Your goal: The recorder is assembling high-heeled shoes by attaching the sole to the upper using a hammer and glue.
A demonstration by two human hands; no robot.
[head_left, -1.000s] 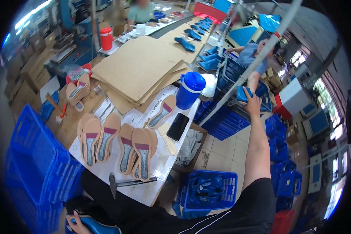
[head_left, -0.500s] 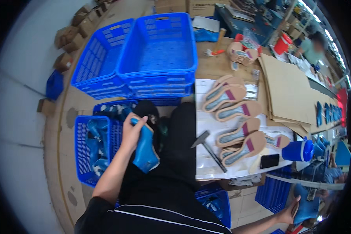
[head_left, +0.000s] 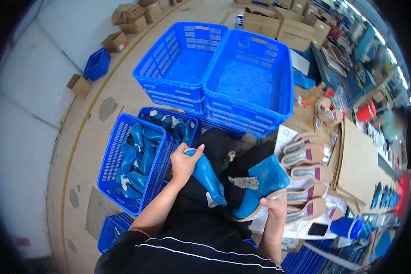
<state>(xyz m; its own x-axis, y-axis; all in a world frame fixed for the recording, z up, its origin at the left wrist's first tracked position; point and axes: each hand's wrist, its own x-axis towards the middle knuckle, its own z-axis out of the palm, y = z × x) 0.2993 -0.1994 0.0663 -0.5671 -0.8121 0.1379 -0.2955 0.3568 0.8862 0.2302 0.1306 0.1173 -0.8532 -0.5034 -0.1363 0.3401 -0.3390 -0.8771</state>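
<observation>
My left hand (head_left: 183, 165) is closed round the top of a glossy blue shoe last (head_left: 207, 177), whose toe hangs downward over my lap. A small white scrap shows near that toe. In my right hand (head_left: 275, 208) is a second blue shoe last (head_left: 266, 179), gripped at its underside, where a tan insole shows along the bottom. A fuzzy grey strip (head_left: 246, 182) sticks out across its side. The two lasts are side by side, a small gap between them. To the right lie several tan insoles (head_left: 311, 171) with purple patches, on white paper on the bench.
Blue crates of lasts (head_left: 106, 170) stand on the floor at my left. Two large blue crates (head_left: 255, 119) sit ahead, stacked on others. On the bench are brown cardboard sheets (head_left: 358, 160), a phone (head_left: 318, 229) and a blue jug (head_left: 346, 227). Cartons (head_left: 260, 23) stand farther back.
My right hand has come from the far right to in front of me, bringing its last. My left hand keeps its last. The view has turned left, and the hammer no longer shows.
</observation>
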